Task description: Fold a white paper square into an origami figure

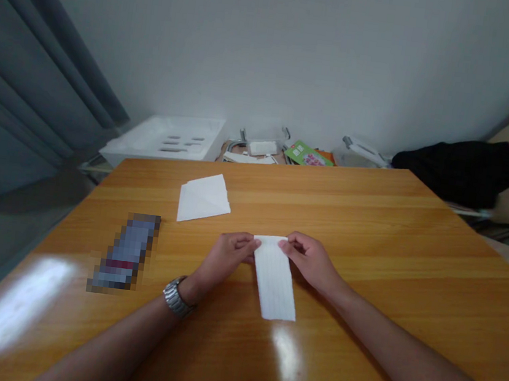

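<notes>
Just below the frame's centre is a narrow strip of white paper [274, 282], its upper left corner pinched in the left hand [232, 252], its upper right corner in the right hand [311, 260]. Left of centre, a wider white sheet [204, 200] lies on the wooden bench [370, 229].

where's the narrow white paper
In the head view, the narrow white paper is slightly right of centre, pinched at its far end by the left hand and right hand.

Pixelated object [130, 249] lies on tabletop [369, 241], left side. Past tabletop's far edge, left to right: white tray [148, 131], green booklet [303, 152], black cloth [461, 169]. Gray curtain [34, 58] left of tabletop.
</notes>
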